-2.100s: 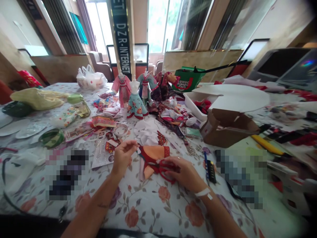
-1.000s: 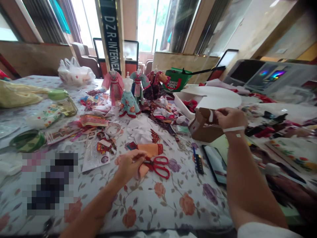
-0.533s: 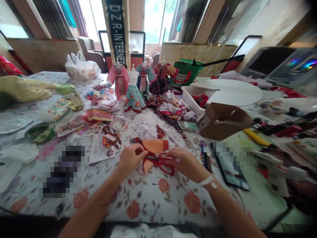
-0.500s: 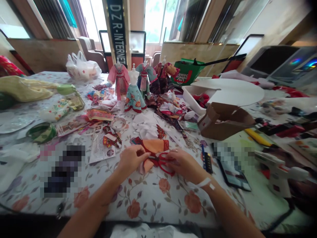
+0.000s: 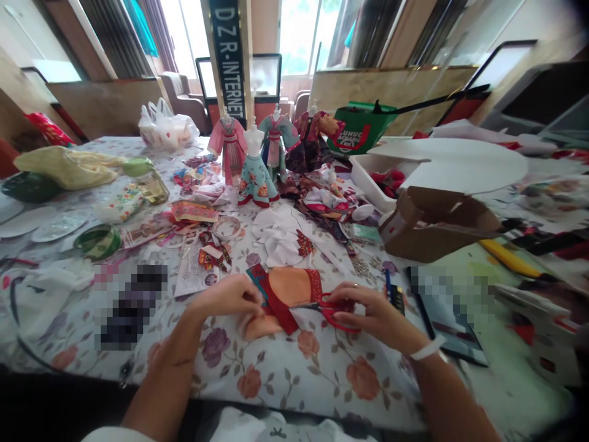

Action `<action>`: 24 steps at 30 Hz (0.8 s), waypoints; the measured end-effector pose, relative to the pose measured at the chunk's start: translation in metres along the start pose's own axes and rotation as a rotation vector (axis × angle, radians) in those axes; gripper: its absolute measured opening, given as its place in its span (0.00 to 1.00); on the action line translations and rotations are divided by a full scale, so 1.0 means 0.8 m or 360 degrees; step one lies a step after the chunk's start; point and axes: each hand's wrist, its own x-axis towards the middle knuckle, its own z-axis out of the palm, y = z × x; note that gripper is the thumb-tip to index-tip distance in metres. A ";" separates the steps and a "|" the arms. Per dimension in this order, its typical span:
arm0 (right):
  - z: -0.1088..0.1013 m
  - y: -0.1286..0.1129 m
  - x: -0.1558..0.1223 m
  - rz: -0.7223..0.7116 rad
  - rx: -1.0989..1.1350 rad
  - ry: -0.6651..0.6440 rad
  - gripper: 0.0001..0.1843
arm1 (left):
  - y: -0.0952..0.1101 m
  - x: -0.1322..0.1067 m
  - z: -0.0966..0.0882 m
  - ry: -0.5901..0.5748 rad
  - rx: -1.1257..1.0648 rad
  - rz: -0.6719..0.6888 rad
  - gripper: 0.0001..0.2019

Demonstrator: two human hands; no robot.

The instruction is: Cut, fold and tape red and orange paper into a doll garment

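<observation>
Here, left hand [image 5: 230, 298] pinches fabric [image 5: 280, 311], right hand [image 5: 375, 313] holds scissors [image 5: 327, 313], and a white box [image 5: 367, 186] contains red pieces [image 5: 394, 177]

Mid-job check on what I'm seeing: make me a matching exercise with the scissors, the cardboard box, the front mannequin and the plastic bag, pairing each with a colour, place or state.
Things:
1. red-handled scissors
2. cardboard box
3. front mannequin
4. plastic bag

Descriptions:
A. bare-shouldered, in a light blue floral skirt
B. mostly white and translucent
C. held in the right hand
D. brown, open at the top

Right pairs: 1-C, 2-D, 3-A, 4-B
</observation>
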 end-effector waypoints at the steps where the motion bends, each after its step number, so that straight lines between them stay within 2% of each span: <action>1: -0.004 0.002 -0.004 0.0037 0.0000 0.0061 0.15 | 0.001 0.004 0.000 0.0234 -0.0011 -0.0022 0.09; 3: -0.009 0.008 -0.011 0.0102 -0.0042 0.0200 0.17 | 0.005 0.014 0.004 0.0725 0.0049 -0.0045 0.10; 4: -0.009 0.012 -0.013 0.0129 -0.0073 0.0271 0.17 | 0.006 0.020 0.008 0.0908 0.0139 -0.0028 0.10; 6: -0.006 0.020 -0.017 0.0182 -0.0160 0.0391 0.18 | 0.006 0.030 0.018 0.1026 0.0402 0.0003 0.12; 9: 0.000 0.030 -0.022 0.0258 -0.0397 0.0567 0.18 | 0.001 0.037 0.030 0.1041 0.0672 -0.0094 0.11; 12: 0.007 0.034 -0.024 0.0300 -0.0634 0.0690 0.18 | -0.004 0.037 0.032 0.1043 0.0688 -0.0125 0.03; 17: 0.014 0.035 -0.014 0.0282 -0.0903 0.0786 0.17 | 0.000 0.030 0.020 0.0805 0.0042 -0.0022 0.04; 21: 0.012 0.030 -0.001 0.0301 -0.0927 0.0745 0.17 | 0.007 0.023 0.016 0.0688 -0.0482 -0.0020 0.02; 23: 0.011 0.028 0.002 0.0305 -0.0862 0.0718 0.18 | 0.010 0.022 0.018 0.0504 -0.0561 0.0007 0.06; 24: 0.010 0.027 0.003 0.0303 -0.0819 0.0712 0.18 | 0.013 0.022 0.020 0.0472 -0.0429 0.0018 0.10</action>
